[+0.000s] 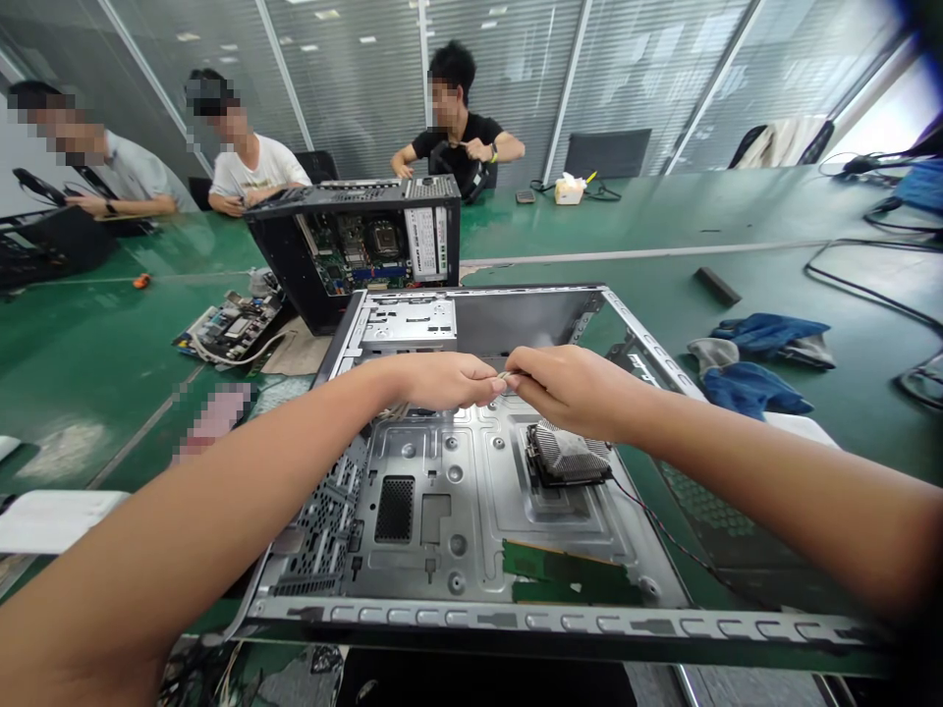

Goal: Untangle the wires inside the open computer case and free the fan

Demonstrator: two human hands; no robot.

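Cable end [505, 375] between left fingers [482, 385] and right fingers [527, 367]

Green table [737, 211], silver-grey case [478, 481], blue cloths [766, 334]

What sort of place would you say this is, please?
Probably an office room used as a computer workshop: an open metal case lies on the long green table, with a black case and loose circuit board behind it. The left hand and right hand pinch a small part.

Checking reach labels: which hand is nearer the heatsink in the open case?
Right. The right hand is just over the heatsink; the left hand is farther off to its left, fingertips meeting the right's.
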